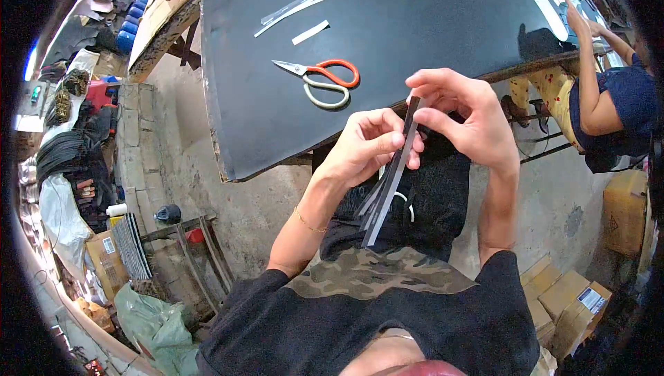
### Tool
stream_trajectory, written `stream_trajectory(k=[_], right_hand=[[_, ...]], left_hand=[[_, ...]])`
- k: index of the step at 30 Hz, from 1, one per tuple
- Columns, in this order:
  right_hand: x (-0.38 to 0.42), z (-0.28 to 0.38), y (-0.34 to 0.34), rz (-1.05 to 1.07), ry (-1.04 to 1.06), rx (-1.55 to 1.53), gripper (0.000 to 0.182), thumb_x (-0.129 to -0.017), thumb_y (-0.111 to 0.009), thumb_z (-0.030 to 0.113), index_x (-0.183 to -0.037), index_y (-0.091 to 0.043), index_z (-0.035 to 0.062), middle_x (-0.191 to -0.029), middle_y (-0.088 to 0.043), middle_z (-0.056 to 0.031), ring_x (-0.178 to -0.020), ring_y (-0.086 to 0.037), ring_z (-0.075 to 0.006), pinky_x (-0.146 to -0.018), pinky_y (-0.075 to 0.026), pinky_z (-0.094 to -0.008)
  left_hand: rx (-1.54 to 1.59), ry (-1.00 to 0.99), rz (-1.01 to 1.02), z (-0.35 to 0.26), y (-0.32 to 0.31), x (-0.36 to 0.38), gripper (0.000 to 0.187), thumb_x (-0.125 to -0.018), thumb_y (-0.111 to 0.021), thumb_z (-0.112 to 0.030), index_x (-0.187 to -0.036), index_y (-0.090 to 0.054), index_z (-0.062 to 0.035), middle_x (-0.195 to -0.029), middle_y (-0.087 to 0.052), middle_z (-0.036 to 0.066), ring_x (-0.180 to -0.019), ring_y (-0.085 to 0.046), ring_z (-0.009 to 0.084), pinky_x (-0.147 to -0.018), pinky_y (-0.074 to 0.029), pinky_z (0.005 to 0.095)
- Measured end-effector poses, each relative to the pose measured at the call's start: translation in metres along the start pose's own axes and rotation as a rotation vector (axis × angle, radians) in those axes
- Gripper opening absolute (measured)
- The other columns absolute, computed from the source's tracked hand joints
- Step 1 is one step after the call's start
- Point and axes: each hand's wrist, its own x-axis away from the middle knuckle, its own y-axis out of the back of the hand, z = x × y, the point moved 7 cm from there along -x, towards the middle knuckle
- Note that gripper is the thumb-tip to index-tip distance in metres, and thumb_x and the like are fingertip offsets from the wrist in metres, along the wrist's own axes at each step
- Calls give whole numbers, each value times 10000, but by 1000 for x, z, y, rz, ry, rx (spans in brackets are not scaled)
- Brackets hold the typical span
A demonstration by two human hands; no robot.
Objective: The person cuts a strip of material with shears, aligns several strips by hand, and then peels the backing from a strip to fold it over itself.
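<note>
Workshop, probably: worktable (263,127), scissors (306,75), cartons (566,294)

A large black-topped table (443,37) stands on a stained grey floor (232,213).

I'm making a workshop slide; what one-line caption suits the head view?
Left hand holding narrow strips, right hand at their upper end, beside a dark table with scissors.

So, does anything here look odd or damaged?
The scissors do: one handle is orange-red, the other pale, a mismatch the picture doesn't explain. The held strips fan out unevenly at their lower ends. Otherwise, no damage stands out.
</note>
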Motion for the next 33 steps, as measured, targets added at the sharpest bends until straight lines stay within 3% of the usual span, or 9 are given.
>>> stream_trajectory(k=[3, 16, 21, 26, 33], right_hand=[[12, -16, 8, -221, -71, -221, 195, -829, -650, 4, -1020, -630, -28, -894, -657, -64, -808, -631, -114, -746, -530, -254], [21, -24, 12, -332, -46, -309, 164, -809, -659, -36, -973, -651, -23, -846, -658, -49, -779, -630, -99, -708, -520, -223], [24, -27, 16, -484, -93, -325, 169, -773, -685, -65, -933, -659, -17, -830, -662, -52, -763, -634, -104, -691, -526, -224], [26, -32, 14, -481, -58, -347, 165, -765, -697, -64, -917, -659, -15, -823, -661, -52, -757, -635, -104, -682, -526, -224], [24, -30, 12, -460, -53, -298, 188, -753, -704, -66, -925, -657, -6, -858, -656, -50, -798, -631, -101, -708, -521, -218]], left_hand=[[1, 12, 14, 1, -4, 1, 198, -847, -678, -174, -871, -553, -23, -878, -644, 186, -707, -660, 248, -647, -569, 331], [47, -25, -72, 2, -16, -7, 189, -908, -589, -131, -998, -569, 34, -950, -637, 225, -821, -667, 280, -704, -579, 369], [2, -45, -114, -2, -17, -7, 219, -900, -596, -121, -1048, -566, 38, -950, -637, 222, -809, -667, 279, -688, -581, 355], [-3, -50, -152, -2, -18, -5, 367, -889, -610, -123, -1199, -516, 49, -963, -637, 226, -797, -670, 281, -675, -584, 345], [0, -39, -149, -2, -15, -4, 397, -900, -592, -133, -1234, -495, 59, -959, -638, 228, -790, -671, 284, -674, -584, 344]])
